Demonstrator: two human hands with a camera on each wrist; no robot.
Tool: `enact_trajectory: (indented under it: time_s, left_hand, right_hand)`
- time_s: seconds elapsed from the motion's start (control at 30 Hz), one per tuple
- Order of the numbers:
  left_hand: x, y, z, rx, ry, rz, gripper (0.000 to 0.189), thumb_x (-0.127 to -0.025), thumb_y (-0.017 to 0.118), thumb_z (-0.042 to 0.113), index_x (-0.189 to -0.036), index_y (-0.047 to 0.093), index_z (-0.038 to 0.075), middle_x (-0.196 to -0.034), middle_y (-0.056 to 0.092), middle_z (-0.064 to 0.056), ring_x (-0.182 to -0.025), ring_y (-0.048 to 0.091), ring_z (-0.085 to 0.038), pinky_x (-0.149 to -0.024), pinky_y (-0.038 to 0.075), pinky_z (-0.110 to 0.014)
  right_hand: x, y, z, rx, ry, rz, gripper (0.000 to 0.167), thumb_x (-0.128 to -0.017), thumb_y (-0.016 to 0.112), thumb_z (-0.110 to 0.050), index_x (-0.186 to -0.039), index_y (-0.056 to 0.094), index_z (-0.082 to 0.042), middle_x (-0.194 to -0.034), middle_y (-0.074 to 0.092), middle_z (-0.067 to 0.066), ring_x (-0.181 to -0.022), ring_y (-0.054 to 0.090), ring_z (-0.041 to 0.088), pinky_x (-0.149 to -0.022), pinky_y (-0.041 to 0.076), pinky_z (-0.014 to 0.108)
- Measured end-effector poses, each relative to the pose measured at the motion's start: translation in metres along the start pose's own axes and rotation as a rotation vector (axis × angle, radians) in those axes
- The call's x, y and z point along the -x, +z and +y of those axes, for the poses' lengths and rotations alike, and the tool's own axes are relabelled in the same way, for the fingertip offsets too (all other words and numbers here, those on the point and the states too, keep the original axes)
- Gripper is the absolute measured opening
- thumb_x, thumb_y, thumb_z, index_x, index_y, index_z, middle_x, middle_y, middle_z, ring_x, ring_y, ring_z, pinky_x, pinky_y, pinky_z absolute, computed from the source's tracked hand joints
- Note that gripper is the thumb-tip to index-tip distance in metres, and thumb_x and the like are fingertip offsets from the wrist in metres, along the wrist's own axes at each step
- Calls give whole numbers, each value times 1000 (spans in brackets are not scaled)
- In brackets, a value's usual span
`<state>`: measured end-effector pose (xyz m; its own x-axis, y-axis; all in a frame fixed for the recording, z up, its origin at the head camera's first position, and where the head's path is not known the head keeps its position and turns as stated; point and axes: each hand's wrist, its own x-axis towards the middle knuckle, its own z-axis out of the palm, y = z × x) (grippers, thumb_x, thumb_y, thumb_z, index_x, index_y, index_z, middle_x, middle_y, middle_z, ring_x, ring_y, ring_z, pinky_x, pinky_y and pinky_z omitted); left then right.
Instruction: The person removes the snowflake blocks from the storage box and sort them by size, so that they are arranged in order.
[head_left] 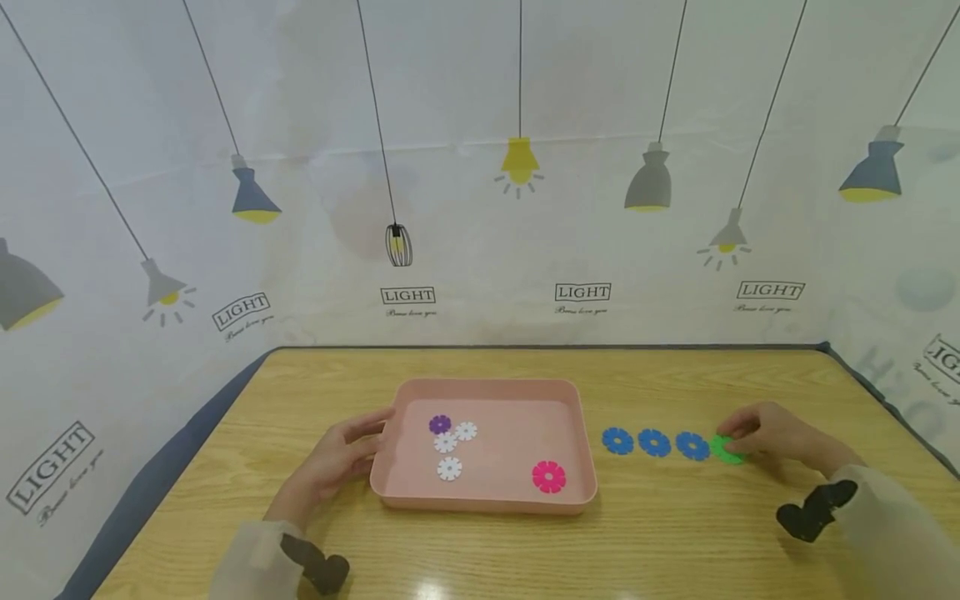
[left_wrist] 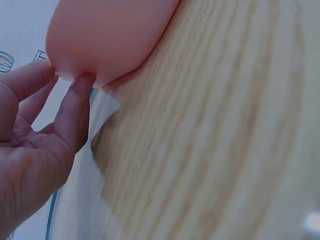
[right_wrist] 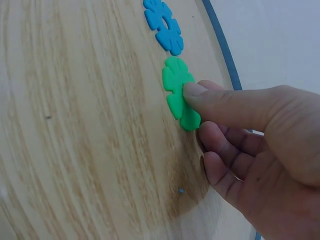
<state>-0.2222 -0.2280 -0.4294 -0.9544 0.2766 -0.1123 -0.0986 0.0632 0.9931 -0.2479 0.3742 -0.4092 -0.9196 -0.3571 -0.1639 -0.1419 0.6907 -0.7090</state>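
Observation:
My left hand (head_left: pixel 337 458) holds the left wall of a shallow pink tray (head_left: pixel 487 504), its thumb (left_wrist: pixel 75 110) against the outside and its fingertips at the rim. Inside the tray lie one purple notched disc (head_left: pixel 440 425), several white notched discs (head_left: pixel 450 468) and a larger pink notched disc (head_left: pixel 549 477). On the table to the right, my right hand (head_left: pixel 776 437) pinches a green snowflake disc (right_wrist: pixel 176 95), thumb on top. The green disc is at the right end of a row of blue snowflake discs (head_left: pixel 654 442), close beside the nearest blue one (right_wrist: pixel 165 25).
The wooden table (head_left: pixel 480 554) reaches back to a pale cloth wall (head_left: pixel 450 325) printed with lamps, which also closes in both sides. A dark strip (head_left: pixel 187 442) runs along the table's left edge. Black straps (head_left: pixel 817 508) sit on both sleeves.

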Motion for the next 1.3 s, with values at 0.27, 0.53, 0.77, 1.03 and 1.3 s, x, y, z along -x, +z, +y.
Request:
enact_trajectory:
  time_s: [0.27, 0.53, 0.77, 1.03, 1.3]
  left_hand:
    - [0, 1, 1, 0, -4, 1, 50, -94, 51, 7, -140, 33, -1, -139, 32, -27, -112, 51, -27, -90, 47, -36]
    - [1, 1, 1, 7, 6, -19, 50, -94, 49, 6, -140, 31, -3, -139, 30, -29, -113, 50, -28, -90, 46, -37]
    - [2, 1, 2, 7, 13, -21, 51, -94, 49, 6, -140, 30, -3, -139, 30, -30, -113, 50, -27, -90, 46, -35]
    - [4, 1, 2, 21, 18, -28, 50, -94, 47, 3, -140, 28, -4, -138, 28, -31, -112, 50, -27, -90, 47, -35]
    - [3, 1, 3, 20, 10, -23, 50, -94, 48, 6, -140, 30, -3, -139, 29, -29, -114, 49, -29, -91, 46, -36]
  right_hand:
    - [-3, 1, -6, 39, 13, 22, 33, -82, 67, -14, -106, 59, 8, -95, 61, 10, -83, 54, 20, -66, 49, 31]
    - [-18, 5, -50, 22, -118, -20, 33, -84, 66, -15, -107, 59, 7, -94, 60, 10, -84, 55, 21, -68, 50, 31]
    - [-44, 27, -106, -5, -236, -140, 28, -84, 66, -13, -104, 59, 6, -87, 60, 6, -79, 55, 20, -66, 51, 29]
    - [-73, 67, -159, 34, -289, -255, 20, -80, 70, -13, -96, 62, -2, -82, 59, 2, -76, 54, 19, -66, 50, 29]
    - [-92, 95, -188, 65, -297, -397, 10, -80, 68, -5, -90, 65, -2, -87, 61, 7, -80, 53, 18, -73, 48, 30]
